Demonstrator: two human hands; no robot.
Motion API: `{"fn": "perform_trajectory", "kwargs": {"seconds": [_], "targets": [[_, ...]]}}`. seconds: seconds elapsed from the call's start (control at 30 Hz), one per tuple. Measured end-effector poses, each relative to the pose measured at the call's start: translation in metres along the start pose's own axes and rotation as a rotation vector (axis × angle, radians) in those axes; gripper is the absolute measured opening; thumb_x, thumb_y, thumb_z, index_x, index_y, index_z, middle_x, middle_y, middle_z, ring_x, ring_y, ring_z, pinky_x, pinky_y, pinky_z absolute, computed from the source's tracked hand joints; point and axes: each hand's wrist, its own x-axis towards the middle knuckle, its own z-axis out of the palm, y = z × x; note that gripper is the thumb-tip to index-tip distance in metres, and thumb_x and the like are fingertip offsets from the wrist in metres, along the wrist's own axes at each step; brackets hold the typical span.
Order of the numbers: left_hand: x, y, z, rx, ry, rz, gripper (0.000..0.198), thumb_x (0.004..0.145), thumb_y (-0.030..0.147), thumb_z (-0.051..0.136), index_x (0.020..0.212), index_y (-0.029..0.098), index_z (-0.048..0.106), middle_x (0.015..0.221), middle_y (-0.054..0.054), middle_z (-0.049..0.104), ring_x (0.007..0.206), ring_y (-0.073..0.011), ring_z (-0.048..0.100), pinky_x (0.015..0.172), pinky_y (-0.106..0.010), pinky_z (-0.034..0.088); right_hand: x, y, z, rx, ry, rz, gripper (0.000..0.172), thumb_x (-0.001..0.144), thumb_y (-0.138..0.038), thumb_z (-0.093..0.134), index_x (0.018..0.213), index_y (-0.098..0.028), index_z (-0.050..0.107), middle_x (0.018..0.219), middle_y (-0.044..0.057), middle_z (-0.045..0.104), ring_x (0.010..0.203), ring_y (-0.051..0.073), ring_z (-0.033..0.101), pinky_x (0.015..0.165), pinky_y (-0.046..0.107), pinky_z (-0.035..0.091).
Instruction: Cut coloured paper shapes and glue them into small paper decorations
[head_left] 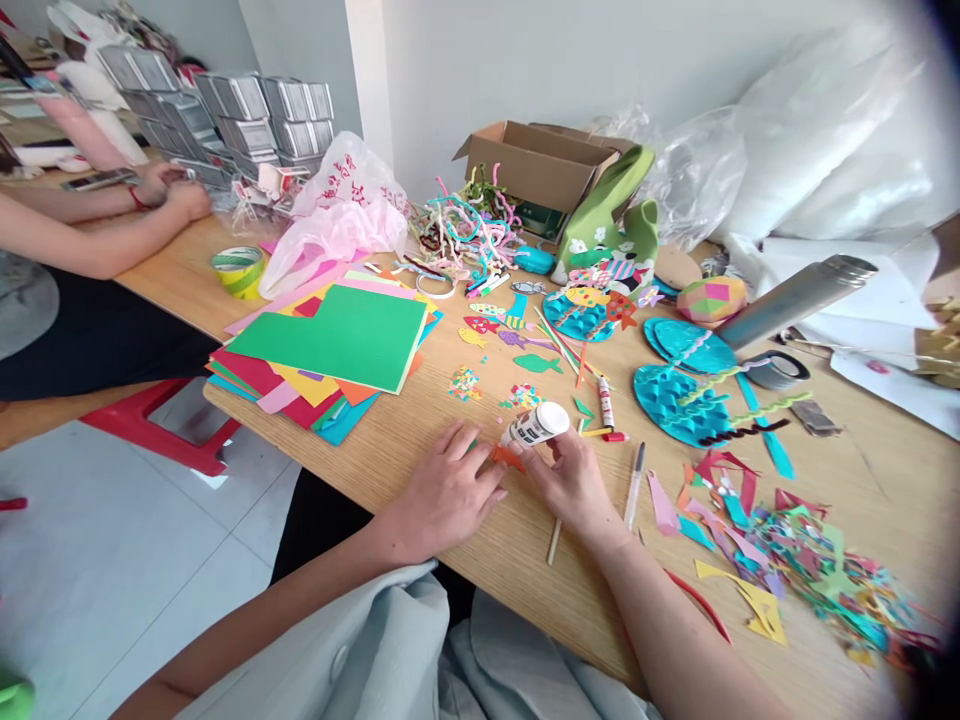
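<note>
My right hand (574, 482) grips a white glue bottle (541, 424), tilted with its nozzle end low and pointing left. Below the bottle lies an orange paper cutout (510, 458), partly covered by my fingers. My left hand (452, 492) rests on the table beside the cutout, its fingers stretched and slightly apart, fingertips near the paper's left side. Just beyond my hands are two little heaps of coloured paper bits, one heap of dots (464, 383) and another heap (521, 397). Paper fish, such as a green fish (538, 363), lie farther back.
Stacked coloured paper (337, 340) lies left, near yellow tape (238, 272). Blue decorated discs (679, 403), a marker (606, 405), a pen (635, 487) and paper scraps (817, 560) lie right. A cardboard box (536, 165) stands behind. Another person's hands (172, 192) are at far left.
</note>
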Motion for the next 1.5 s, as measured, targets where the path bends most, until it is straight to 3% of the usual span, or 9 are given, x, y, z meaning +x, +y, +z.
{"fn": "perform_trajectory", "kwargs": {"seconds": [0.4,1.5], "targets": [[-0.0014,-0.0001,-0.0004,0.008,-0.020,0.015,0.032,0.093,0.035,0.049,0.118,0.019,0.060,0.117,-0.010,0.059,0.124,-0.0288,0.043,0.112,-0.048,0.031,-0.0020,-0.0003,-0.0016,-0.017,-0.004,0.006,0.019,0.087,-0.034,0.062,0.095,-0.018,0.062,0.088,0.008,0.067,0.077,0.022,0.064,0.068,0.033,0.050],[-0.0014,0.0003,-0.0010,0.021,0.003,0.026,0.030,0.092,0.035,0.052,0.117,0.020,0.060,0.116,-0.010,0.059,0.123,-0.0277,0.044,0.110,-0.050,0.033,-0.0063,0.0005,-0.0048,0.033,-0.042,0.039,0.018,0.086,-0.035,0.064,0.092,-0.018,0.061,0.094,0.010,0.068,0.083,0.022,0.064,0.074,0.035,0.052]]}}
